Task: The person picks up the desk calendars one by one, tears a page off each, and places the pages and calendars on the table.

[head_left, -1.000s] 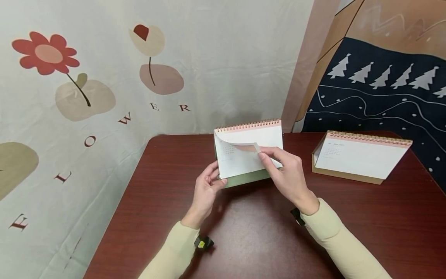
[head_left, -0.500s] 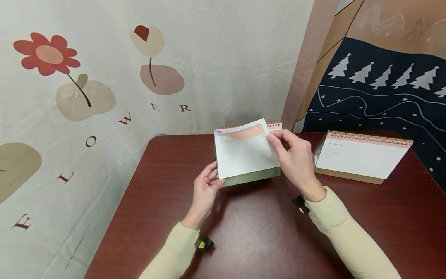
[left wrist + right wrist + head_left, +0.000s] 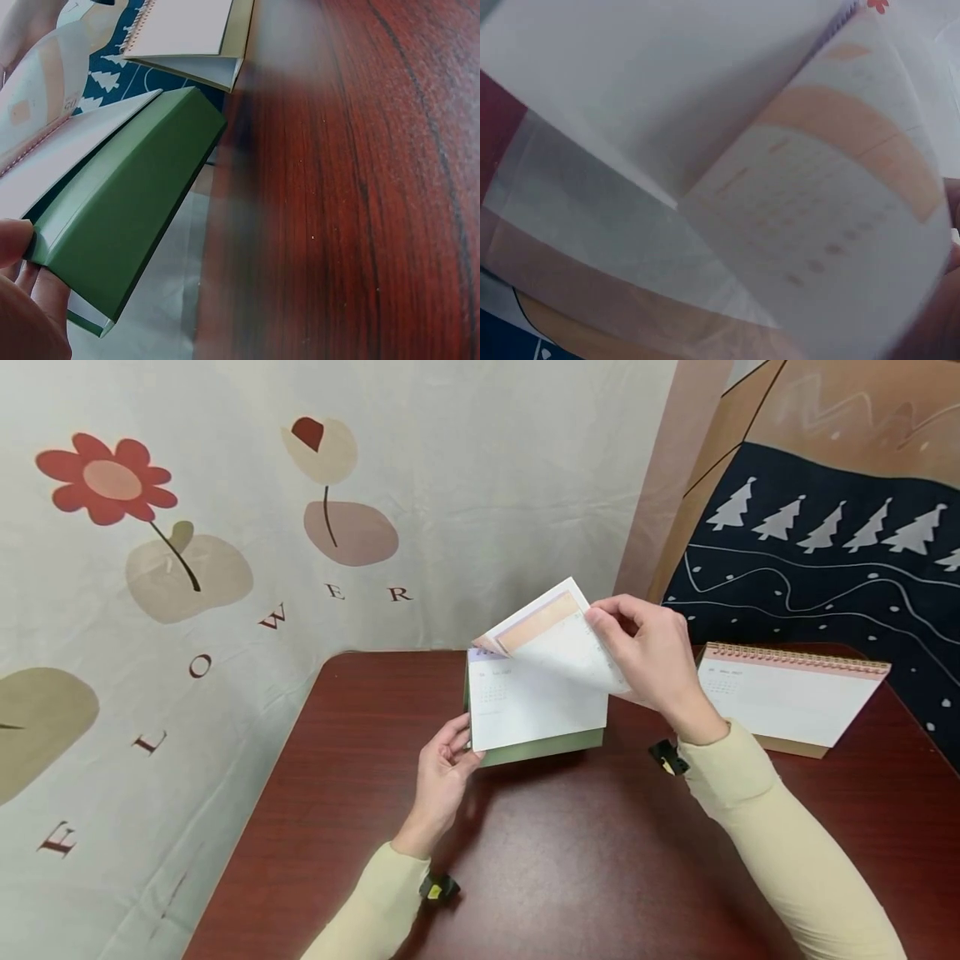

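A spiral-bound desk calendar [image 3: 540,706] with a green stand base [image 3: 135,202] is at the middle of the table in the head view. My left hand [image 3: 442,768] grips its lower left corner, thumb in front and fingers behind. With thumb and fingertips my right hand [image 3: 648,647] pinches the edge of a lifted page [image 3: 551,627], which curls up over the top binding and hides most of the rings. In the right wrist view the page's printed side [image 3: 810,210] shows an orange band and a faint date grid. Below it lies a white page with a purple header.
A second desk calendar [image 3: 795,702] with a tan base and pink header stands on the right of the dark red table [image 3: 540,877]. A curtain [image 3: 487,485] with flower prints hangs behind, and a dark tree-patterned cloth [image 3: 810,577] is at the back right.
My right hand has risen and moved right, drawing the page from low on the calendar up past the rings. The left hand stays on the lower left corner.
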`<action>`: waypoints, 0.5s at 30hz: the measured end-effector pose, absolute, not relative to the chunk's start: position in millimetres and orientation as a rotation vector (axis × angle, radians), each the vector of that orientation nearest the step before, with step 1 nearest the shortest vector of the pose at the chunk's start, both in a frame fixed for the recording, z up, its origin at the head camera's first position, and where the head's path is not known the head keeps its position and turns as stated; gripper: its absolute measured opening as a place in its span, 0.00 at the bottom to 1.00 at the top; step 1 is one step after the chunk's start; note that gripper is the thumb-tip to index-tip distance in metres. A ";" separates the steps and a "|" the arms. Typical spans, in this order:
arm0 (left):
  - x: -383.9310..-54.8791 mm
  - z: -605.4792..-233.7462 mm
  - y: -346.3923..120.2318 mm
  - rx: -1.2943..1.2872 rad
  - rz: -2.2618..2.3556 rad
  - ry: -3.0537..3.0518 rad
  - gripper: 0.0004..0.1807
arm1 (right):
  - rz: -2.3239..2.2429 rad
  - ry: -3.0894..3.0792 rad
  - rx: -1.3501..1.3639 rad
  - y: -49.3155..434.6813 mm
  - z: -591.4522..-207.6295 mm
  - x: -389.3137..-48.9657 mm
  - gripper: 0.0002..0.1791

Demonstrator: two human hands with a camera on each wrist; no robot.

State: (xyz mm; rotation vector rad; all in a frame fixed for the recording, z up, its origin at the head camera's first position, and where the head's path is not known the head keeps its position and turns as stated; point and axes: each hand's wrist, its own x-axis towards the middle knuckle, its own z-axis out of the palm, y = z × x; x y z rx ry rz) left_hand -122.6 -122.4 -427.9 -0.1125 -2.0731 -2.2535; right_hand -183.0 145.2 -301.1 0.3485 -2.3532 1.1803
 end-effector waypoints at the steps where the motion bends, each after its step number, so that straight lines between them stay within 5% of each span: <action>1: -122.4 -428.2 -122.6 -0.118 -2.246 -2.079 0.29 | 1.181 -2.374 0.346 146.7 -298.4 -185.3 0.13; 15: -117.1 -431.7 -122.9 -0.206 -2.176 -2.161 0.27 | 1.229 -2.610 0.399 167.6 -265.5 -209.7 0.15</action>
